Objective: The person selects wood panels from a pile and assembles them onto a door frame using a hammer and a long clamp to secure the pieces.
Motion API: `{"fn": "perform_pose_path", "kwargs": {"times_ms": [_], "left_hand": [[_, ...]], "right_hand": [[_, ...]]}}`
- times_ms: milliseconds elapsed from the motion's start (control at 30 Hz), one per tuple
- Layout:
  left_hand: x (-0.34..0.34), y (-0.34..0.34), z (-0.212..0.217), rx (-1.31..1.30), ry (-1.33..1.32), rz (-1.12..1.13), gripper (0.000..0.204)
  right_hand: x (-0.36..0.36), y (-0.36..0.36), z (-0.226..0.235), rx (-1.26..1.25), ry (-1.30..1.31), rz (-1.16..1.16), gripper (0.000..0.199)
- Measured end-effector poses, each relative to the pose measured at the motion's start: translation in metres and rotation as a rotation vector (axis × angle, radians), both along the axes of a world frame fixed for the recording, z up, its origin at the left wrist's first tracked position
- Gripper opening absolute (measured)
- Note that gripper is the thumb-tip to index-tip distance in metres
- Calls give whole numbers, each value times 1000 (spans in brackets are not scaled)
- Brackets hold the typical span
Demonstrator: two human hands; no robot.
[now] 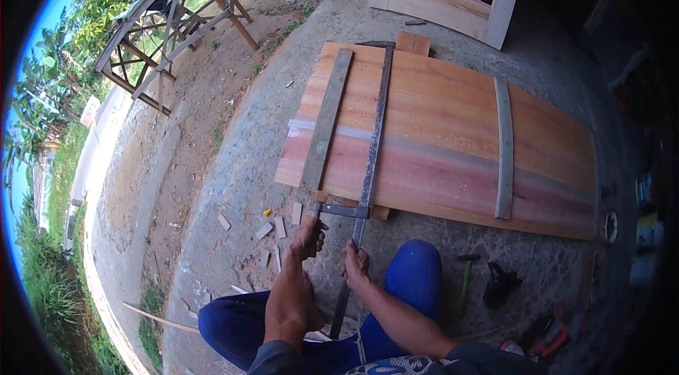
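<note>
A long metal bar clamp (378,117) lies across a wide wooden panel (438,120) made of reddish-brown boards. Its fixed end hooks over the panel's far edge, and its sliding jaw (344,211) sits by the near edge. My left hand (308,238) is closed around the clamp's screw handle, below the jaw. Slightly to the right, my right hand (356,264) grips the lower stretch of the bar. One grey wooden batten (328,120) lies across the panel left of the clamp, another batten (503,148) towards the right.
Small wood offcuts (280,227) are scattered on the concrete by my left hand. A hammer with a green handle (466,286) and a dark object (501,284) lie right of my knee. A pale wooden frame (438,3) stands beyond the panel; a trestle-like wooden structure (177,28) stands far left.
</note>
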State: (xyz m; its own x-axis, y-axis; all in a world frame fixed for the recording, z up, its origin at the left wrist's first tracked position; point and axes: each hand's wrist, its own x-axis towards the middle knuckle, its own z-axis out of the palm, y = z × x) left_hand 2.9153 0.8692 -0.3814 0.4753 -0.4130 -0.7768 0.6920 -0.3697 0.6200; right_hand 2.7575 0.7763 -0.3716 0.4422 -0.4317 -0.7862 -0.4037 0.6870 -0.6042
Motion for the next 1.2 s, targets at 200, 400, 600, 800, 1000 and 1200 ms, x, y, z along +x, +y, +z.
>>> {"fn": "perform_pose_path", "kwargs": {"times_ms": [200, 400, 600, 800, 1000, 1200], "left_hand": [[13, -14, 21, 268, -425, -250, 58], [0, -61, 118, 444, -991, -189, 63], [-102, -41, 169, 474, -975, -451, 80], [-143, -12, 220, 537, -810, -453, 54], [-50, -2, 280, 508, -764, -309, 33], [26, 52, 312, 588, -782, -387, 26]], "right_hand": [[-5, -15, 5, -19, -75, 2, 39], [12, -49, 39, 53, -260, -4, 33], [53, -83, 67, 3, -384, 5, 29], [118, -74, 120, 176, -472, 10, 29], [226, -53, 140, 93, -578, 139, 29], [230, -40, 169, -3, -597, 560, 41]]}}
